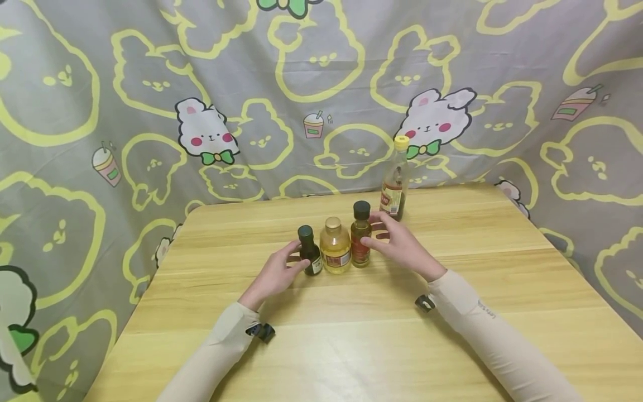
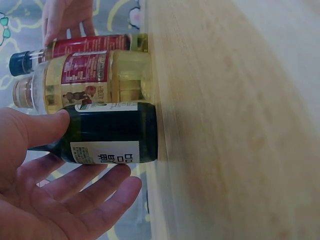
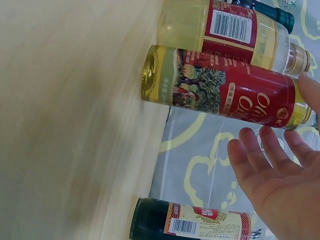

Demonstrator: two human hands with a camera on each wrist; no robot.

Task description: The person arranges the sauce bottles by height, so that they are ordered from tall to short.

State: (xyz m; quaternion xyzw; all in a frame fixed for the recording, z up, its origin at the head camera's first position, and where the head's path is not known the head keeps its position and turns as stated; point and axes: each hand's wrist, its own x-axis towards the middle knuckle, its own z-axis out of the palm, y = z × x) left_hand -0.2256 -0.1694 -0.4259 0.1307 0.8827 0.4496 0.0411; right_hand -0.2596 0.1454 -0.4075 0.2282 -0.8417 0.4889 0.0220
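Note:
Three bottles stand side by side, upright, on the wooden table. On the left is a small dark green bottle [image 2: 110,132] with a white label. My left hand [image 1: 275,273] is beside it, thumb at its shoulder and fingers loosely spread, apart from its body. A squat bottle of pale yellow liquid [image 1: 335,251] stands in the middle. To its right is an olive oil bottle [image 3: 225,87] with a red label and black cap. My right hand [image 1: 399,243] reaches around that one, thumb by its neck and fingers extended with a gap to the glass.
Behind my right hand stands a taller bottle [image 1: 394,184] with a yellow cap and dark liquid low inside. The wooden table [image 1: 321,346] meets a grey patterned curtain [image 1: 311,162] at the back and sides.

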